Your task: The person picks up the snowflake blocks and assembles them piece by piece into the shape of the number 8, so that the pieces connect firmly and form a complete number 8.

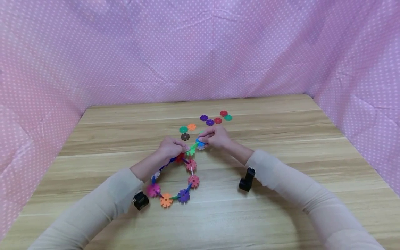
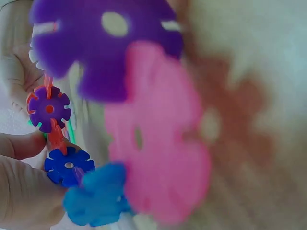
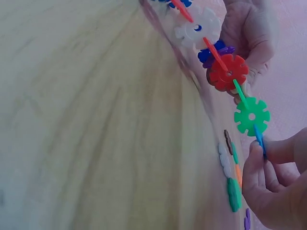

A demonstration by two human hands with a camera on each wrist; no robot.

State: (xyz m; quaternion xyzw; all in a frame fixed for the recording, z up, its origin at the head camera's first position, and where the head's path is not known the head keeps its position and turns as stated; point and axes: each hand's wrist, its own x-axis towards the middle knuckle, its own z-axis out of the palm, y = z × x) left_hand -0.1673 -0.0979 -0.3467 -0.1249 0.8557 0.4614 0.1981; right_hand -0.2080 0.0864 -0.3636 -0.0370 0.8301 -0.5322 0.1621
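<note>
Above the wooden table point(image 1: 218, 218), the right hand point(image 1: 216, 136) pinches a blue disc point(image 3: 259, 140) slotted into a green disc point(image 3: 258, 116), apparently bracing that joint; beside it, the left hand point(image 1: 172, 147) seems to pinch the looped chain point(image 1: 184, 198), exact spot hidden.

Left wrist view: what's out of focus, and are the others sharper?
Left wrist: large purple disc and pink disc heavily blurred, dark blue disc crisper. Right wrist: green disc fairly sharp, tabletop soft. Head: near orange disc readable; soft shadow below right sleeve.
</note>
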